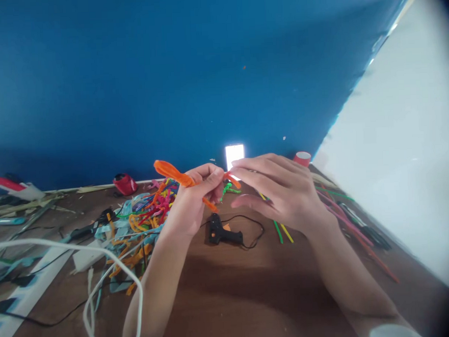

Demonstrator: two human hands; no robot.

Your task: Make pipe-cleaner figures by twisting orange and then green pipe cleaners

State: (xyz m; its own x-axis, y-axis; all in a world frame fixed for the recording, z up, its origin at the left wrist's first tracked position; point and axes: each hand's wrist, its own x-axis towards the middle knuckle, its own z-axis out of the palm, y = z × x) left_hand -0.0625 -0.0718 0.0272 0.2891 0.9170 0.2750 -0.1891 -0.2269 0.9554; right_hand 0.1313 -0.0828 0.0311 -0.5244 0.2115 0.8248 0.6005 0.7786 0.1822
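Near the middle of the view, my left hand [199, 194] is closed around an orange pipe cleaner bundle [173, 173]. A looped, thick end sticks out to the left, and a short piece pokes out below the palm. A thin red-orange end shows past the thumb tip. My right hand [280, 193] is just to the right, thumb and fingers apart, its fingertips close to that thin end. Whether they touch it I cannot tell. Below the hands lies a black glue gun [223, 232] with its cord curling right. Behind them a small green twisted pipe cleaner piece [229, 189] is partly hidden.
A lit phone [234, 156] leans at the blue wall. Left of my hands is a heap of colourful pipe cleaners [152, 210]. A white cable [113, 256] loops over the left foreground beside a power strip [33, 288]. Loose pipe cleaners [378, 261] and pens [362, 227] lie right.
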